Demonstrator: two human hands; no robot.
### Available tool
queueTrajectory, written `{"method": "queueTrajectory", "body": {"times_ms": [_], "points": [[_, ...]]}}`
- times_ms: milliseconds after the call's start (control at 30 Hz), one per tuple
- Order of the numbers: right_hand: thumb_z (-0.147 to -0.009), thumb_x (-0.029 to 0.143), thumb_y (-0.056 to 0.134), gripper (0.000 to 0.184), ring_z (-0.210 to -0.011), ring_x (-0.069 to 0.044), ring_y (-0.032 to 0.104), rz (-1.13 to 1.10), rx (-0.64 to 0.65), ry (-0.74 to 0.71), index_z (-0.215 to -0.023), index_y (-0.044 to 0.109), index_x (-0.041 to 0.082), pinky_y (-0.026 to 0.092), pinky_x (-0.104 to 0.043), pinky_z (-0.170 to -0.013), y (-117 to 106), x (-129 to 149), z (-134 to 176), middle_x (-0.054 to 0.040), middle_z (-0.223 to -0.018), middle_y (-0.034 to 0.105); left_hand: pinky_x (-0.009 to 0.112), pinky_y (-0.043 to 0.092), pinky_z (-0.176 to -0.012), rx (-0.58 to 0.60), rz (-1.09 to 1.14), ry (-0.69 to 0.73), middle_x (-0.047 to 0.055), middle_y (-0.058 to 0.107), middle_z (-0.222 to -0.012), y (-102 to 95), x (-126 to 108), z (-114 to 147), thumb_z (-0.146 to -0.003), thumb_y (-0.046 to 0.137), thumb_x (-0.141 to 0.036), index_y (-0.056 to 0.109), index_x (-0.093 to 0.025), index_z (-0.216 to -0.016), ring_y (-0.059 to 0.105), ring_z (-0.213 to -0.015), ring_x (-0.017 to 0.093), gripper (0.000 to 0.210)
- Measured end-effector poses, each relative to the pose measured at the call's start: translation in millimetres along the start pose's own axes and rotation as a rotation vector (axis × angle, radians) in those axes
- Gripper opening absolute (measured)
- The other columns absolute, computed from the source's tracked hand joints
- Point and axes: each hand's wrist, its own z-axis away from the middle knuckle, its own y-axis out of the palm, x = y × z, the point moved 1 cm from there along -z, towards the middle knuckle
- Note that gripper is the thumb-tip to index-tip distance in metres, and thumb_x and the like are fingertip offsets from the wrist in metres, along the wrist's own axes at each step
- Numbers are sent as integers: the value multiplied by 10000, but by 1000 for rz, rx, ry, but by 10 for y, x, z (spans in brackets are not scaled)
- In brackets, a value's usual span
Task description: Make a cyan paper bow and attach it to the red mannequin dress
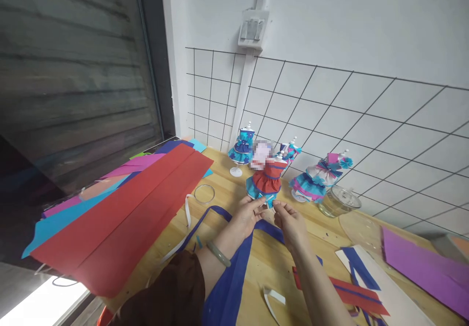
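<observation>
Pale wooden tabletop point(264, 263), a ruffled red-and-turquoise dress point(269, 180) on a small white mannequin point(281, 155) before you.
Nearest you, a broad dark-blue strip point(229, 292) runs beneath your left forearm point(210, 274); beyond it, your left hand point(246, 216) grips the dress's hem and your right hand point(293, 223) pinches a small pleated turquoise piece point(270, 202) there. Farther back stands a blue-dressed white mannequin point(242, 145), then a black wire grid point(315, 66) against the white wall point(330, 18).
</observation>
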Motion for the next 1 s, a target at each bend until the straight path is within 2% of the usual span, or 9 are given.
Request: {"method": "queueTrajectory", "body": {"times_ms": [167, 300, 467, 567, 733, 833, 1000], "points": [[-585, 413, 702, 317, -340, -33, 231, 20, -11, -14, -703, 584, 144, 177, -183, -348, -38, 34, 25, 106, -420, 319, 226, 399, -599, -9, -7, -5, 68, 658, -793, -7, 1, 6, -557, 737, -273, 625, -150, -797, 595, -684, 128, 292], [-587, 422, 691, 308, -340, -36, 241, 41, -43, -56, -702, 582, 159, 185, -195, -342, -91, 102, 37, 83, -468, 380, 228, 397, -599, -16, -10, -12, 66, 660, -804, -8, 3, 15, -542, 746, -267, 624, -155, -797, 600, -682, 129, 304], [-607, 474, 657, 340, -348, -47, 270, 103, -124, -176, -737, 585, 169, 212, -208, -344, -164, 238, -16, 66, -502, 413, 219, 389, -580, -38, -12, -34, 58, 657, -816, -7, -1, 22, -550, 741, -295, 605, -165, -786, 601, -684, 128, 302], [-658, 490, 613, 352, -380, -60, 316, 183, -159, -280, -780, 600, 160, 260, -211, -374, -159, 429, -59, 51, -520, 436, 222, 393, -578, -69, -12, -51, 38, 644, -789, -20, -2, 7, -578, 710, -390, 590, -178, -801, 600, -688, 131, 330], [-716, 461, 572, 380, -596, -131, 502, 397, -150, -476, -934, 629, 154, 392, -253, -537, 3, 914, -106, -46, -756, 607, 247, 410, -575, -119, -12, -89, 51, 626, -778, -28, -26, -1, -627, 532, -631, 579, -172, -836, 602, -696, 161, 506], [-717, 455, 572, 407, -697, -172, 532, 555, -119, -588, -998, 633, 167, 408, -294, -614, 145, 1163, -142, -73, -885, 630, 254, 413, -569, -178, -10, -62, 60, 620, -747, -27, -50, 9, -631, 459, -687, 576, -161, -825, 604, -674, 171, 573], [-705, 421, 586, 331, -668, -181, 523, 782, -84, -699, -874, 690, 156, 385, -319, -641, 292, 1316, -282, -83, -849, 613, 248, 408, -539, -272, -13, -30, 52, 603, -657, -73, -55, 2, -629, 457, -687, 546, -152, -723, 589, -600, 158, 550]]}}
